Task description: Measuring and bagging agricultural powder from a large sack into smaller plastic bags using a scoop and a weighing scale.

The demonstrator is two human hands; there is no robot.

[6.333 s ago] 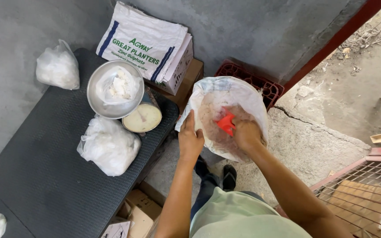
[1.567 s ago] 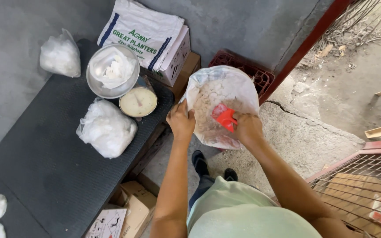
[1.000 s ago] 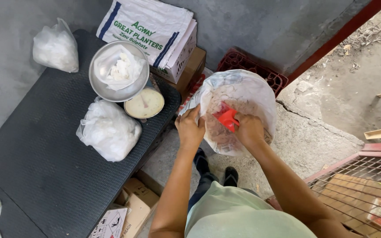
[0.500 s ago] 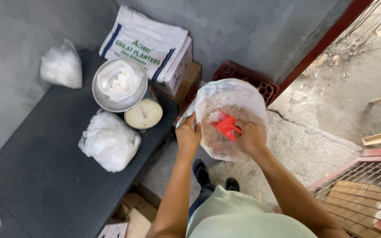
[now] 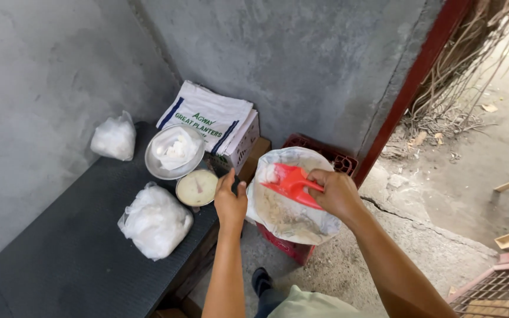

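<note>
The left hand [image 5: 230, 203] grips the rim of a limp, sagging sack [image 5: 293, 203] while the right hand [image 5: 337, 193] clasps a light, stiff red scoop [image 5: 290, 184] by its handle.

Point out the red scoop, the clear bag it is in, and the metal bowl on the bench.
red scoop [image 5: 287, 181], head view, on its blade.
clear bag [image 5: 325, 222], head view, on its right wall.
metal bowl [image 5: 154, 169], head view, on its lower left rim.
</note>
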